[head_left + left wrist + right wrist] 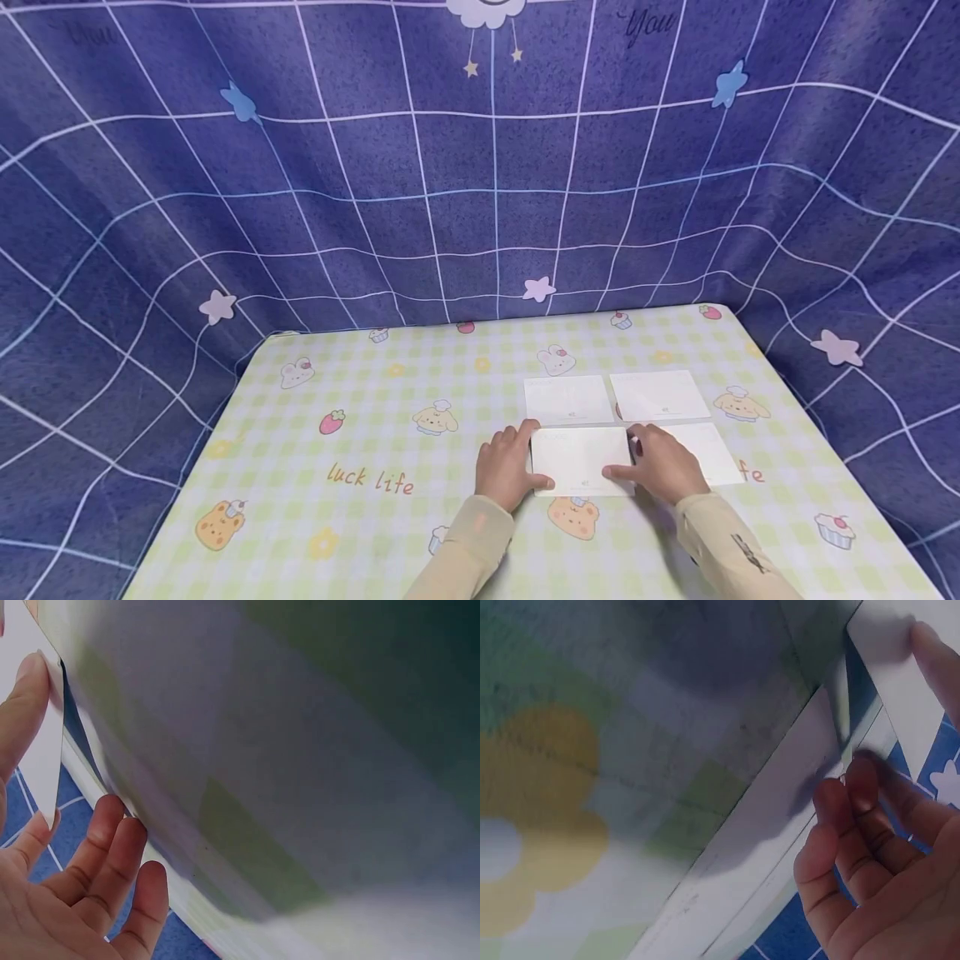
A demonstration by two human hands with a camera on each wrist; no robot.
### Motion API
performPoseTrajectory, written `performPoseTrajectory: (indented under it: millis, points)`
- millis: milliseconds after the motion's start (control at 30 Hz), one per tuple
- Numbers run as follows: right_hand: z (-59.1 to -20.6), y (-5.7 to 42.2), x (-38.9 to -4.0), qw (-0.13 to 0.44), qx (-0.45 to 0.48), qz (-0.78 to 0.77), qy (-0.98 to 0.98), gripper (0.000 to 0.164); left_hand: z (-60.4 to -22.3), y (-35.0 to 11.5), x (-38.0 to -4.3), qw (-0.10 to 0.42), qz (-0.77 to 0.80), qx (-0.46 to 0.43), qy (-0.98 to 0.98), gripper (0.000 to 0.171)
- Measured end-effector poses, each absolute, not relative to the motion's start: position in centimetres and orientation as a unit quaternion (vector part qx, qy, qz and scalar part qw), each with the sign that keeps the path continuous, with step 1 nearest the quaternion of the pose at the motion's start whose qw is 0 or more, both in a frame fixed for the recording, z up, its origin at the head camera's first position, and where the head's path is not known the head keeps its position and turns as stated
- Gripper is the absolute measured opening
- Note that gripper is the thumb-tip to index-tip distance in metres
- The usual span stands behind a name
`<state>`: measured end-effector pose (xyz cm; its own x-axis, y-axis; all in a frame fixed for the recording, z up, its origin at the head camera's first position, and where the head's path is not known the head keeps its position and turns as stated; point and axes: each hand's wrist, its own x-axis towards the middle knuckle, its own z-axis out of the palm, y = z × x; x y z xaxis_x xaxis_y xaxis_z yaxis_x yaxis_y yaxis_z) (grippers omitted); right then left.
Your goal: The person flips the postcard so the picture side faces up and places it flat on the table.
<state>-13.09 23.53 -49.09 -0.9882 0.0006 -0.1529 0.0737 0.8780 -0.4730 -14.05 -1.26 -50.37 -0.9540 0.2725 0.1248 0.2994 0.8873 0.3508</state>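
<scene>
A blank-looking white card point(577, 454) with small faint print near its lower edge is held between both hands in the head view. My left hand point(504, 468) pinches its left edge, thumb on the face. On the right edge, my right hand point(667, 463) pinches it the same way. The left wrist view shows the card point(41, 761) tilted up from the cloth, with several fingers free of it. In the right wrist view the card point(900, 682) is also raised, and a flat white card point(757, 799) lies below the fingers.
Two similar white cards lie side by side behind the hands, a left one point(567, 400) and a right one point(660, 395). A third card point(716, 454) lies partly under the right hand. A checked cartoon tablecloth point(285, 467) covers the table; a blue grid curtain point(450, 167) hangs behind.
</scene>
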Motion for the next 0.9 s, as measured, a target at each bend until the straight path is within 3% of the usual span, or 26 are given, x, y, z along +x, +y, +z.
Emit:
performPoseTrajectory:
  millis: [233, 467, 767, 900]
  points:
    - [-49.04, 23.54, -12.68, 0.072, 0.012, -0.274, 0.959, 0.056, -50.60, -1.58, -14.29, 0.023, -0.188, -0.144, -0.971, 0.086]
    - [-49.43, 23.72, -12.45, 0.064, 0.014, -0.278, 0.958, 0.078, -50.96, -1.45, -14.71, -0.005, -0.186, -0.118, -0.975, 0.096]
    - [-49.25, 23.71, -12.32, 0.055, 0.013, -0.280, 0.958, 0.068, -50.66, -1.24, -14.12, 0.002, -0.205, -0.108, -0.973, 0.071]
    - [-49.13, 23.68, -12.28, 0.053, 0.008, -0.300, 0.952, 0.048, -50.63, -1.19, -13.80, 0.016, -0.218, -0.102, -0.970, 0.054]
